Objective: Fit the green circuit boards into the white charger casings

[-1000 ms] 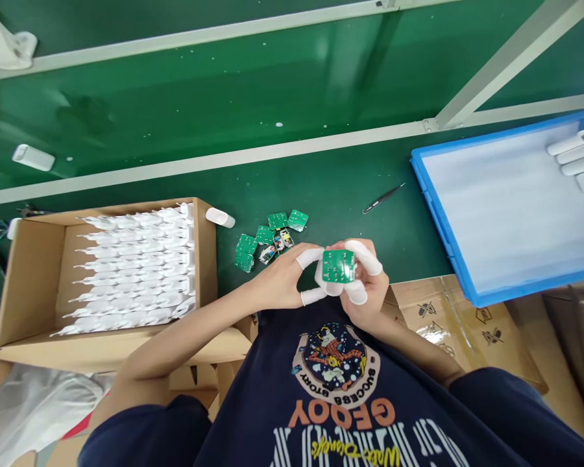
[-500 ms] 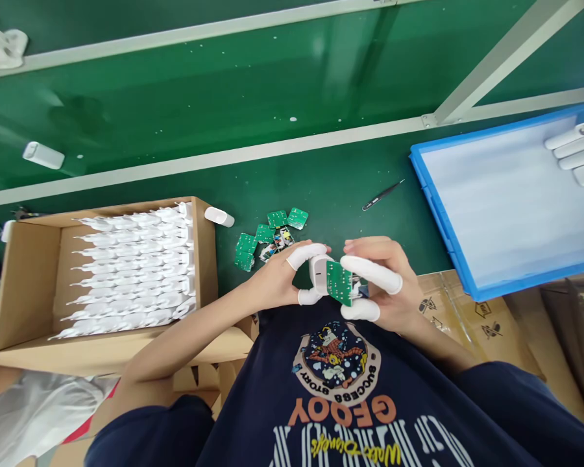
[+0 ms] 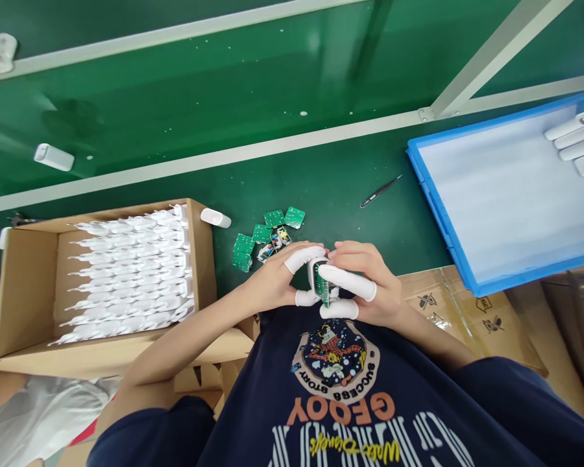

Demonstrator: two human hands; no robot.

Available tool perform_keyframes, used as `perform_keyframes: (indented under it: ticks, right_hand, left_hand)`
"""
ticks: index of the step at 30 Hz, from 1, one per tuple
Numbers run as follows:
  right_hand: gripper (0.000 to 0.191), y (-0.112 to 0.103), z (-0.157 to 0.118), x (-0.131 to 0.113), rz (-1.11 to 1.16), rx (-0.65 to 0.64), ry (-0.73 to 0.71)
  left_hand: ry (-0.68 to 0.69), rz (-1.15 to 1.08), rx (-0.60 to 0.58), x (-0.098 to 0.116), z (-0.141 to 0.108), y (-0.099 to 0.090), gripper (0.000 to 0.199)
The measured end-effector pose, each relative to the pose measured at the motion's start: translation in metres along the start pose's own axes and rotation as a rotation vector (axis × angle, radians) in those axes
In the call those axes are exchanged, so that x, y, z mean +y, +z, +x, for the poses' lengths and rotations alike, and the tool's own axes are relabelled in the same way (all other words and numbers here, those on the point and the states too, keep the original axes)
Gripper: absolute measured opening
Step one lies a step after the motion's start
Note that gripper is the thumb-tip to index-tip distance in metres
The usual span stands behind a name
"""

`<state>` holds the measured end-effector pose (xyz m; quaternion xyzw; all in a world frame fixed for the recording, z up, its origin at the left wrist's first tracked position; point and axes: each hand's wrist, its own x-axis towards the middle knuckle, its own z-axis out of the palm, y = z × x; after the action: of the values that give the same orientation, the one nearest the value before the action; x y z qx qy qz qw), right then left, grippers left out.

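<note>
My left hand (image 3: 277,279), with white covers on thumb and forefinger, grips a white housing (image 3: 314,274) in front of my shirt. Between white-covered fingers, my right hand (image 3: 370,285) pinches a green circuit board (image 3: 323,285) at the housing's open end. The board stands on edge, partly inside the housing as far as I can see; fingers hide part of it. Just beyond my left hand, several green circuit boards (image 3: 244,244) lie in a loose pile on the green table (image 3: 321,188).
At the left a cardboard box (image 3: 204,253) holds rows of white parts, with a white housing (image 3: 215,218) beside it. Black tweezers (image 3: 380,191) lie right of centre. A blue-rimmed tray (image 3: 442,220) at the right holds several white housings (image 3: 581,139).
My right hand has moved left with the circuit board, bringing it closer to the housing. The board shows narrower now. My left hand has stayed nearly in place.
</note>
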<state>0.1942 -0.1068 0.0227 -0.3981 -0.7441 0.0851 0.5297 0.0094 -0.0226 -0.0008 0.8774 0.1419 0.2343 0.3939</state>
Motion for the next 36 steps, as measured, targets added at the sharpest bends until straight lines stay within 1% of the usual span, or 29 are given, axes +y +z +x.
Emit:
perform_keyframes:
  ticks: [3,6,12,16,19,21,25,27,29,33,34,36]
  right_hand:
    - [0.049,0.003,0.003,0.001,-0.01,0.036,0.028]
    - [0.048,0.006,0.006,0.0,0.001,0.046,0.059]
    - [0.054,0.01,0.005,0.002,0.019,0.039,0.057]
    - [0.053,0.008,0.006,0.003,-0.005,-0.018,0.082]
    - [0.054,0.004,0.008,0.001,-0.006,-0.078,0.117]
    - [0.056,0.001,0.008,0.0,-0.001,-0.092,0.132]
    - [0.056,0.0,0.002,0.0,-0.022,-0.121,0.093]
    - [0.057,0.0,-0.001,0.001,-0.049,-0.171,0.069]
    - [0.055,-0.001,-0.001,0.003,-0.074,-0.257,0.062]
    - [0.047,-0.009,0.004,0.008,-0.069,-0.452,0.096]
    - [0.047,-0.011,0.005,0.01,-0.046,-0.484,0.11]
    - [0.051,-0.016,0.011,0.019,0.016,-0.539,0.144]
  left_hand:
    - [-0.016,-0.018,0.01,-0.001,0.0,-0.001,0.067]
    - [-0.005,-0.023,0.034,-0.001,0.001,-0.001,0.064]
    - [0.005,-0.023,0.037,0.0,0.001,-0.003,0.065]
    - [0.015,0.016,0.037,-0.001,-0.001,-0.003,0.068]
    - [0.007,0.037,0.01,-0.001,0.0,-0.002,0.067]
    - [0.003,0.035,0.009,0.0,0.001,-0.001,0.065]
    - [0.022,0.037,0.04,0.001,0.001,-0.002,0.062]
    - [0.012,0.035,0.045,0.001,0.001,-0.002,0.063]
    - [-0.047,0.01,0.04,0.002,0.0,-0.002,0.062]
    - [-0.273,-0.107,-0.027,0.006,0.002,0.001,0.057]
    - [-0.328,-0.153,-0.031,0.007,0.002,0.003,0.059]
    - [-0.422,-0.265,-0.002,0.007,0.004,0.007,0.067]
